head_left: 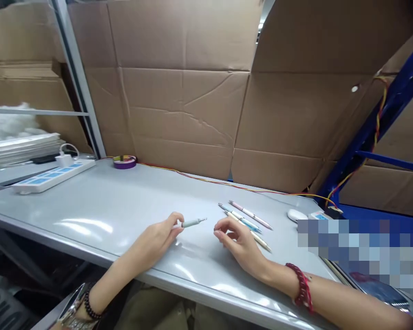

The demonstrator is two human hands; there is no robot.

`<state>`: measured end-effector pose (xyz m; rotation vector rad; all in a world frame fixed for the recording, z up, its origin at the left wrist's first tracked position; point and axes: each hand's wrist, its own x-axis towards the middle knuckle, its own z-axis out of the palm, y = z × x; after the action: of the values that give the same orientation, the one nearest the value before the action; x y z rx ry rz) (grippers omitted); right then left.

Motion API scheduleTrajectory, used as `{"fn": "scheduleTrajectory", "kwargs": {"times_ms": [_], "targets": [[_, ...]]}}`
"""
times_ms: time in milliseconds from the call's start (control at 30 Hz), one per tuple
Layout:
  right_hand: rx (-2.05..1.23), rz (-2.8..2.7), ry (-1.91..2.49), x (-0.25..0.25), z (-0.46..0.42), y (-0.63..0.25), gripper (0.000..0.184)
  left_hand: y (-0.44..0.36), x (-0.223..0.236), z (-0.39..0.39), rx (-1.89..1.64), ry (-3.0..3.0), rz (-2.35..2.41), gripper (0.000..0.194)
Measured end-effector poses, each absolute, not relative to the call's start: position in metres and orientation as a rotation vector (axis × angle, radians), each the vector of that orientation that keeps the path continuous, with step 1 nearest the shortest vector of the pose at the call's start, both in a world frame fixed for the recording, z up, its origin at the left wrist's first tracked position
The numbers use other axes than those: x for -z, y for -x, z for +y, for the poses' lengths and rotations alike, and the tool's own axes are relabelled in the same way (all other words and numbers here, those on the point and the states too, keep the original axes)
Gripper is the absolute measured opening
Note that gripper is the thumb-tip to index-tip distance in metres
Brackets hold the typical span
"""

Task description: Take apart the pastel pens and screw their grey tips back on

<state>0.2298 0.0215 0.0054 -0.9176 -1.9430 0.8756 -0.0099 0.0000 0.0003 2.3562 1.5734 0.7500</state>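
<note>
The grey table point(141, 192) extends beneath both hands. The left hand point(160, 234) grasps a pale green pen point(192, 223), tip toward the right hand point(240, 244), whose curled grip may be empty or not, one cannot tell; three slender pens point(250, 214) lie beside it.

From the centre of the tabletop point(99, 197), we locate a white power strip point(55, 176) at 10 o'clock, with a white plug point(64, 160) seated in it. At 11 o'clock, we identify a purple tape roll point(125, 165). We trace a red-and-yellow twisted cable point(213, 181) along the rear edge to 2 o'clock, where we note a white mouse point(297, 215). At 12 o'clock, we observe upright cardboard point(179, 110).
</note>
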Motion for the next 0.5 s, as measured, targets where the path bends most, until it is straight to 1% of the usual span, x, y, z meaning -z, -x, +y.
{"fn": "scheduleTrajectory", "kwargs": {"times_ms": [167, 333, 500], "targets": [[-0.853, -1.92, 0.938, -0.006, 0.028, -0.23, 0.01, 0.012, -0.004, -0.004, -0.759, -2.437, 1.392, 0.036], [-0.89, -1.943, 0.905, -0.01, 0.024, -0.23, 0.011, 0.005, -0.003, -0.003, -0.72, -2.451, 1.405, 0.033], [-0.886, -1.954, 0.921, -0.01, 0.017, -0.235, 0.01, -0.009, -0.005, -0.01, -0.8, -2.309, 1.471, 0.03]]}}
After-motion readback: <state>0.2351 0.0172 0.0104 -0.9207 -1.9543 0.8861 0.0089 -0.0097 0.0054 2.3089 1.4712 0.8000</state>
